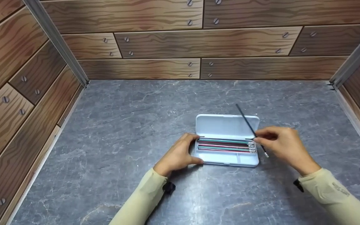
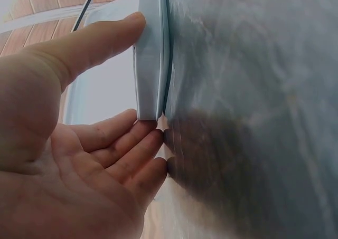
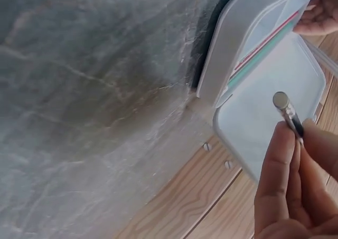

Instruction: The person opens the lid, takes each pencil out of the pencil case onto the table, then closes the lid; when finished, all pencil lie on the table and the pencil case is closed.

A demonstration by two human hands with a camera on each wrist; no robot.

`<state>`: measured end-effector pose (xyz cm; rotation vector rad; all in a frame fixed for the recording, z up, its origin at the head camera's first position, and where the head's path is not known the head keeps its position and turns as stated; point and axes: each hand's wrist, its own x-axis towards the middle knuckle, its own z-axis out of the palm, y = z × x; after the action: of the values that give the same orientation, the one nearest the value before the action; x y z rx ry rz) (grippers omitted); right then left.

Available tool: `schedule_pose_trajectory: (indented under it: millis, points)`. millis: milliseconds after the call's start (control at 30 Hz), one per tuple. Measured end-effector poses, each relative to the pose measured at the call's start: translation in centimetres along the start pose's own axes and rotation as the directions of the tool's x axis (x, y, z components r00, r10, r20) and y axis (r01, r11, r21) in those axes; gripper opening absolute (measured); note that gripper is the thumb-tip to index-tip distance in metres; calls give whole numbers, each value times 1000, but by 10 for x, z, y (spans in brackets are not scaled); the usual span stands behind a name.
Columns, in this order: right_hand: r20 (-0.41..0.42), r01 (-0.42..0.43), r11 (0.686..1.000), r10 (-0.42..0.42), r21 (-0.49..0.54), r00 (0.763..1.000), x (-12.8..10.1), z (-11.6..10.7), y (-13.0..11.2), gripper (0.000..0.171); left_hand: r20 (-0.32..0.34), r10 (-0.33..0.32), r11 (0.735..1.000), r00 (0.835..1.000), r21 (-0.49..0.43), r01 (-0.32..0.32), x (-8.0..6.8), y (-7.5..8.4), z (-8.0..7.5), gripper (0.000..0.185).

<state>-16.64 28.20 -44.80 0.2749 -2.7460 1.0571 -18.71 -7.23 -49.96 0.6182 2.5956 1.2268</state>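
A pale blue pencil case (image 1: 216, 157) lies on the tabletop with its lid (image 1: 220, 125) tipped back. Several pencils (image 1: 223, 146) in black, green and red lie side by side in it, their metal-capped ends to the right. My left hand (image 1: 177, 154) holds the case at its left end, thumb on the front corner and fingers at the hinge side. Over the right end, my right hand (image 1: 284, 143) pinches a black pencil (image 1: 245, 118) between thumb and fingers. That pencil is slanted, its silver-capped end (image 3: 281, 99) toward me and its far end above the lid.
The grey marbled tabletop (image 1: 130, 125) stretches around the case. Wood-patterned panels (image 1: 161, 43) stand at the back and both sides, with metal posts (image 1: 58, 43) in the corners. A narrow divided compartment runs along the case's front.
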Motion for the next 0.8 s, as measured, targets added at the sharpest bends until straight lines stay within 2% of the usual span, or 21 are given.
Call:
schedule_pose_trajectory:
  millis: [233,333,400,467,600,667,800]
  points:
    - [-58,-124,992,121,-39,991,-5,-13,14,27,0,0,1000,1000,3,0,0,0,0,86]
    - [-53,-187,980,183,-68,982,-8,-20,22,30,2,1,1000,1000,3,-1,0,0,-1,86]
    - [-6,-231,967,232,-104,973,-11,-23,28,31,3,-2,1000,1000,1,2,0,0,-1,86]
    - [74,-281,951,291,-126,954,-14,-24,33,33,4,-4,1000,1000,0,4,0,0,-1,86]
    - [231,-356,923,382,-146,895,-22,-19,38,35,14,-19,1000,1000,-7,19,-1,1,-1,86]
    - [259,-368,917,397,-153,881,-25,-14,38,33,16,-21,1000,1000,-9,21,-1,1,0,87]
    - [269,-395,908,418,-138,868,-27,-6,34,27,7,-13,1000,1000,-6,13,-1,1,-1,86]
